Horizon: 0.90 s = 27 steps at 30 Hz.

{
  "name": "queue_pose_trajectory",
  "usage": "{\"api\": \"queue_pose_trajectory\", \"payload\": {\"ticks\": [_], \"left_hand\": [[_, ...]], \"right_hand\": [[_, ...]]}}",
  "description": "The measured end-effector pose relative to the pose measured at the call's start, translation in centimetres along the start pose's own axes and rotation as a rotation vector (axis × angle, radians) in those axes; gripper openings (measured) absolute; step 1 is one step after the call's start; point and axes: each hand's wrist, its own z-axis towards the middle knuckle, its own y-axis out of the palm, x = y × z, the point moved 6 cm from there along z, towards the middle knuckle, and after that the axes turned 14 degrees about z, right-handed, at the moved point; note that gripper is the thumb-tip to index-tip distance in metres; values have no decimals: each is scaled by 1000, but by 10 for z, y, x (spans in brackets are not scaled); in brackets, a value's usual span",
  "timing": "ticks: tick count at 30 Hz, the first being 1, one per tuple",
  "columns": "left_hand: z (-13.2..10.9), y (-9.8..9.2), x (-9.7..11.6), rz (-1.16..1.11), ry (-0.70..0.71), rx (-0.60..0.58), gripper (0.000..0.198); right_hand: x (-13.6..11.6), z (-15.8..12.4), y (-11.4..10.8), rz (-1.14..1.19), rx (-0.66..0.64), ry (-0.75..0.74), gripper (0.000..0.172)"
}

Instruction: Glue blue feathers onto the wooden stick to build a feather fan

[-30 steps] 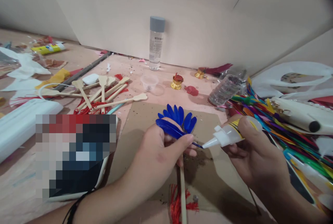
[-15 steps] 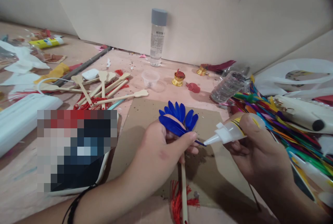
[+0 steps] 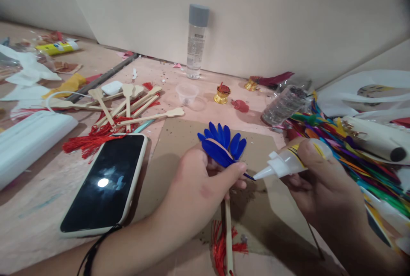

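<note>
Between the thumb and fingers of my left hand (image 3: 195,182) is a single blue feather (image 3: 218,152), its quill end sticking out to the right. My right hand (image 3: 320,182) is closed around a clear glue bottle (image 3: 291,158) with a white nozzle, tilted so that its tip meets the quill or lies right by it. Behind my left hand several more blue feathers (image 3: 226,135) fan out, apparently at the top of a wooden stick (image 3: 228,233); my hand hides where they join. A red tassel (image 3: 219,246) hangs by the stick's lower end. Brown cardboard (image 3: 173,148) lies underneath.
Wooden sticks (image 3: 128,101) with red tassels are heaped at the left, behind a phone (image 3: 102,186) and a white box-like device (image 3: 35,143). A capped bottle (image 3: 196,45) stands by the wall. Colourful feathers (image 3: 336,152) and a plastic cup stack (image 3: 285,105) are at the right.
The view has shifted slightly, so most things sit a little differently in the picture. Both hands keep their hold, and the nozzle stays at the feather's quill end.
</note>
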Motion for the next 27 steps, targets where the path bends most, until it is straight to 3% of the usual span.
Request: {"api": "queue_pose_trajectory", "payload": {"ticks": [7,13,18,27], "left_hand": [[-1,-1,2,9,11,16,10],[-1,-1,4,22,6,5,13],[-3,-1,7,77,13,-29,12],[-2,-1,7,104,6,-27,11]], "right_hand": [[2,-1,-1,-27,-23,-12,36],[-4,-1,3,-41,-25,-8,45],[-4,0,3,23,15,-9,39],[-4,0,4,27,16,-28,47]]}}
